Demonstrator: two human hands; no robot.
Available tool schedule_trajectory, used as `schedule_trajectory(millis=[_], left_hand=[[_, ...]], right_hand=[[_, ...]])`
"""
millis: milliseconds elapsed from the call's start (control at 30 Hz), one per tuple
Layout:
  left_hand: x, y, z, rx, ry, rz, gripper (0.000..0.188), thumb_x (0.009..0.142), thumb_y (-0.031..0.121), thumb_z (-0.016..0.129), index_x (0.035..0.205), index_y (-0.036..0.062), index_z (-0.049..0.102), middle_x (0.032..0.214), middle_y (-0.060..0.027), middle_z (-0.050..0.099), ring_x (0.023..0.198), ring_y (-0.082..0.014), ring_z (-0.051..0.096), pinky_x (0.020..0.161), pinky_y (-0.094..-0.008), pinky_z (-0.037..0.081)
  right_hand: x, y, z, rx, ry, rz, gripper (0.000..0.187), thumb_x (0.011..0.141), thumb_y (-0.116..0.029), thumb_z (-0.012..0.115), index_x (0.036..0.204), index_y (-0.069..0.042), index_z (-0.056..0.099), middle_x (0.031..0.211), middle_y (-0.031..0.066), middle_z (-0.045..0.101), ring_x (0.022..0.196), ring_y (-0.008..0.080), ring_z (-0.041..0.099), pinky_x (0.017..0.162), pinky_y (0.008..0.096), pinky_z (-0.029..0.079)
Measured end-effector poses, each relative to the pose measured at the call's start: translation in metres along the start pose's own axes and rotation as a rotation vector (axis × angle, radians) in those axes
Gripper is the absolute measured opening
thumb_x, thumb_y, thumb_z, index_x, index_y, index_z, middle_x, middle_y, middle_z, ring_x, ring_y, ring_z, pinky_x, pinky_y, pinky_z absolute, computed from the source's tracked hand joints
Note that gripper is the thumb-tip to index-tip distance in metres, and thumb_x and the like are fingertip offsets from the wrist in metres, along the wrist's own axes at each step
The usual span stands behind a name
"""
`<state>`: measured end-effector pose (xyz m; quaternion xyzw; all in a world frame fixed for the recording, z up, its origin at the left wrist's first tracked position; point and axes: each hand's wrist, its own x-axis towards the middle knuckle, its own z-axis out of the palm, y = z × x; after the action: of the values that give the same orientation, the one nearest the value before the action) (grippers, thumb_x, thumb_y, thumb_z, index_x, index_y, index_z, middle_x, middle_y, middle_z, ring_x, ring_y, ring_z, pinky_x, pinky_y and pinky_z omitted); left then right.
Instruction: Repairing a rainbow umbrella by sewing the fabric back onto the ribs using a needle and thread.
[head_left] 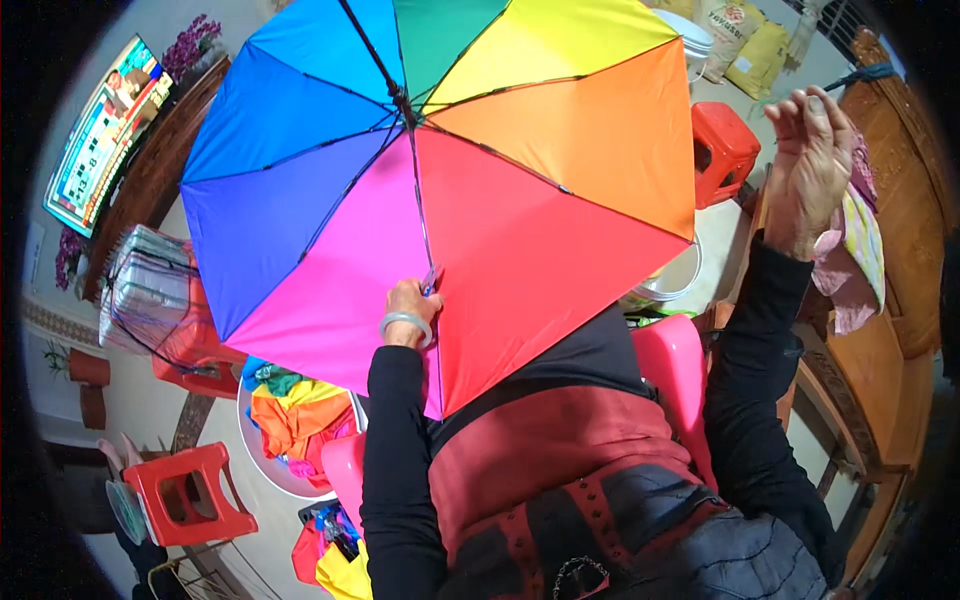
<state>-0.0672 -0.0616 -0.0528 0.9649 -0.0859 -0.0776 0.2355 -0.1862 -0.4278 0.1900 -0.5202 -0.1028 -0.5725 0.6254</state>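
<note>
An open rainbow umbrella (540, 250) fills the space before me, its inside with the dark ribs and shaft facing up. My left hand (407, 303), a pale bangle on its wrist, is closed around a rib of the umbrella, where the pink and red panels meet. Something small and bluish shows at its fingertips, too small to name. Off to the right, my right hand (810, 165) is raised well away from the cloth. Its fingers are bent and drawn together; whatever they pinch cannot be made out.
A white basin (280, 470) of folded colourful cloth stands at lower left, with more bright cloth (343, 572) below it. Red stools (190, 495) stand at left and at far right (722, 150). A carved wooden bench (870, 400) lines the right side. A lit television (108, 135) is at upper left.
</note>
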Motion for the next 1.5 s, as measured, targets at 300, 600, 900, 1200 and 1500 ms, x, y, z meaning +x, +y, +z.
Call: schedule_trajectory(millis=[300, 600, 900, 1200, 1500], left_hand=[[0.005, 0.004, -0.007, 0.089, 0.065, 0.042, 0.024, 0.060, 0.020, 0.065, 0.073, 0.0013, 0.060, 0.071, -0.0211, 0.059, 0.070, -0.0361, 0.058, 0.063, -0.0430, 0.046], [0.006, 0.041, -0.083, -0.170, 0.247, 0.186, 0.017, 0.069, 0.015, 0.060, 0.076, -0.0003, 0.060, 0.065, -0.0193, 0.058, 0.061, -0.0298, 0.059, 0.058, -0.0357, 0.047], [-0.092, 0.171, -0.132, -1.095, -0.090, 0.295, 0.026, 0.077, 0.013, 0.061, 0.098, -0.0020, 0.055, 0.076, -0.0049, 0.059, 0.052, -0.0058, 0.050, 0.044, -0.0174, 0.039], [-0.088, 0.200, -0.097, -1.858, -0.773, 0.110, 0.042, 0.077, 0.009, 0.060, 0.112, -0.0022, 0.040, 0.081, -0.0080, 0.058, 0.039, -0.0029, 0.037, 0.033, -0.0159, 0.028], [-0.105, 0.170, -0.092, -1.553, -0.512, 0.155, 0.037, 0.075, 0.007, 0.061, 0.107, -0.0016, 0.044, 0.077, -0.0054, 0.057, 0.039, -0.0034, 0.038, 0.033, -0.0159, 0.029]], right_hand=[[-0.012, -0.010, 0.010, -0.066, -0.142, 0.226, 0.015, 0.084, -0.012, 0.052, 0.092, 0.001, 0.053, 0.072, 0.0070, 0.057, 0.056, 0.0090, 0.054, 0.050, 0.0253, 0.049], [-0.031, -0.017, 0.036, 0.057, -0.258, 0.576, 0.015, 0.084, -0.016, 0.051, 0.091, -0.002, 0.052, 0.064, 0.0031, 0.051, 0.049, 0.0069, 0.048, 0.040, 0.0211, 0.044], [-0.057, -0.024, 0.066, 0.243, -0.426, 0.737, 0.013, 0.084, -0.014, 0.050, 0.089, -0.001, 0.052, 0.062, 0.0034, 0.051, 0.047, 0.0075, 0.048, 0.039, 0.0215, 0.044], [-0.063, -0.016, 0.058, 0.080, -0.456, 0.714, 0.013, 0.083, -0.011, 0.049, 0.089, 0.000, 0.051, 0.063, 0.0044, 0.051, 0.048, 0.0089, 0.049, 0.043, 0.0232, 0.046], [-0.017, -0.021, -0.077, 0.055, -0.059, 0.478, 0.014, 0.084, -0.011, 0.049, 0.093, 0.000, 0.052, 0.071, 0.0052, 0.055, 0.057, 0.0100, 0.053, 0.050, 0.0245, 0.049]])
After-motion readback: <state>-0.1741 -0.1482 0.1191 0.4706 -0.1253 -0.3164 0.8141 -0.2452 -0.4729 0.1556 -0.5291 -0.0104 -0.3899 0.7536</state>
